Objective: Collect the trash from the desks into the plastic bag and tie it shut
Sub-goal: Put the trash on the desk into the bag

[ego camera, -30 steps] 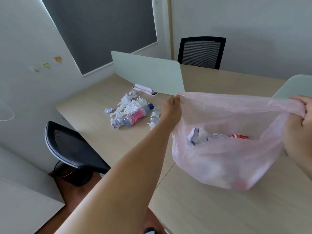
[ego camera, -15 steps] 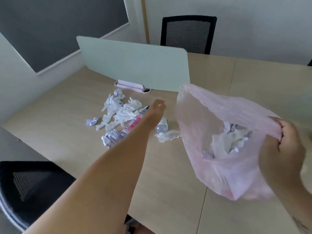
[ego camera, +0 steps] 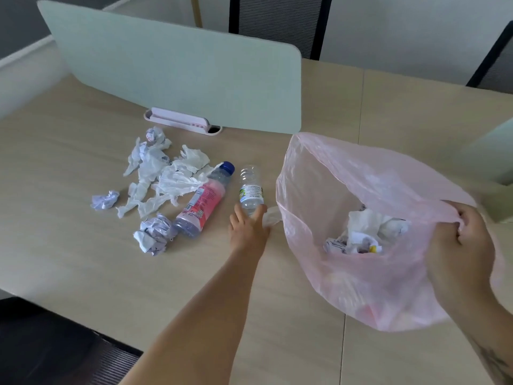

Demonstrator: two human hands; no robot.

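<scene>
A pink plastic bag (ego camera: 327, 173) stands open on the desk's right half, with crumpled paper and tissue (ego camera: 366, 232) inside. My right hand (ego camera: 463, 240) grips its near rim. My left hand (ego camera: 247, 229) reaches across the desk, and its thumb and fingers close round the base of a small clear bottle (ego camera: 250, 187) lying there. Left of that lies a pink-labelled bottle (ego camera: 204, 202) with a blue cap. White tissues (ego camera: 166, 176) and paper balls (ego camera: 155, 234) are scattered further left. One tissue (ego camera: 273, 215) lies between my left hand and the bag.
A pale green divider panel (ego camera: 177, 68) stands on the wooden desk (ego camera: 69, 245) behind the trash, with a pink holder (ego camera: 177, 120) at its foot. Black chairs sit at the far side (ego camera: 277, 20) and at the near left (ego camera: 55, 354).
My left hand let go of the bag rim, reached forward to the trash pile and closed on the clear bottle. The view moved in closer over the desk; my right hand still holds the bag.
</scene>
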